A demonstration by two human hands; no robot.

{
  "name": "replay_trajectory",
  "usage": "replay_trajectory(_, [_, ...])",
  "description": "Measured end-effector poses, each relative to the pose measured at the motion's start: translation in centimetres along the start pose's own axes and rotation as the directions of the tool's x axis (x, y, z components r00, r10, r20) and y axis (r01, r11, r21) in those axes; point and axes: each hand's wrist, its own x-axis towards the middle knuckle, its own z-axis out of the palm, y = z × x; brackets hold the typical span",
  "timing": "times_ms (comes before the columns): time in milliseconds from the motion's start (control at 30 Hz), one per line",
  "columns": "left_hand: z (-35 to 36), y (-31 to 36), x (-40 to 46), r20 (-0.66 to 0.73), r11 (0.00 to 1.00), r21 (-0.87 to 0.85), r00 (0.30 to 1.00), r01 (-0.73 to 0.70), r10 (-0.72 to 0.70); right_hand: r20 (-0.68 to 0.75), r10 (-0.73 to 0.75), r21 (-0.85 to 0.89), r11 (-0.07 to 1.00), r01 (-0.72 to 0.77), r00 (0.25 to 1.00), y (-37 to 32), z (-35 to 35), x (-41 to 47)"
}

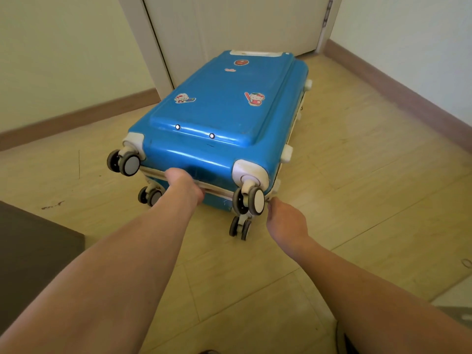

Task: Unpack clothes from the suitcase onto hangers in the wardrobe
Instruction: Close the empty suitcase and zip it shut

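Observation:
A blue hard-shell suitcase (224,111) with cartoon stickers lies flat and closed on the tiled floor, its wheeled end towards me. My left hand (185,186) presses against the cream zip seam at the wheel end, fingers curled at the seam. My right hand (286,221) pinches a small metal zip pull (268,200) right beside the near right wheel (256,201). No clothes, hangers or wardrobe are visible.
A white door (229,24) stands just behind the suitcase, with walls and brown skirting on both sides. A dark piece of furniture (33,259) sits at the lower left. Tiled floor (370,175) stretches to the right of the suitcase.

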Motion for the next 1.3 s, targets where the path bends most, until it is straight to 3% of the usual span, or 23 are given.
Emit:
replay_trajectory(100, [0.8,0.2,-0.2,0.014,0.991,0.109,0.997,-0.077,0.076,-0.06,-0.007,-0.035,0.999,0.005,0.998,-0.3,-0.3,0.2])
replay_trajectory(233, [0.2,-0.1,-0.7,-0.019,0.999,-0.043,1.0,-0.017,0.016,-0.112,-0.01,-0.078,0.997,0.001,0.994,-0.1,-1.3,0.4])
replay_trajectory(333, [0.6,-0.4,-1.0,0.014,0.999,0.015,0.999,-0.042,0.042,-0.155,0.023,0.018,1.0,-0.02,0.988,-0.4,-2.2,0.4])
replay_trajectory(567, [2.6,-0.9,-3.6,0.26,0.998,0.015,0.964,-0.064,0.058,-0.228,-0.01,-0.038,0.999,0.001,0.974,2.5,-8.4,2.7])
replay_trajectory(800, [7.6,0.0,-9.9,0.447,0.994,-0.004,0.888,-0.114,0.104,-0.293,0.108,0.039,0.994,-0.101,0.95,3.6,-17.8,5.0])
replay_trajectory(1100, [15.4,0.7,-17.4,0.438,0.961,-0.095,0.856,-0.258,0.273,-0.247,0.333,0.119,0.943,-0.312,0.91,2.4,-28.3,7.7])
replay_trajectory(1300, [19.0,2.8,-20.9,0.44,0.951,-0.101,0.844,-0.293,0.307,-0.253,0.272,0.145,0.96,-0.242,0.928,4.5,-34.0,8.8])
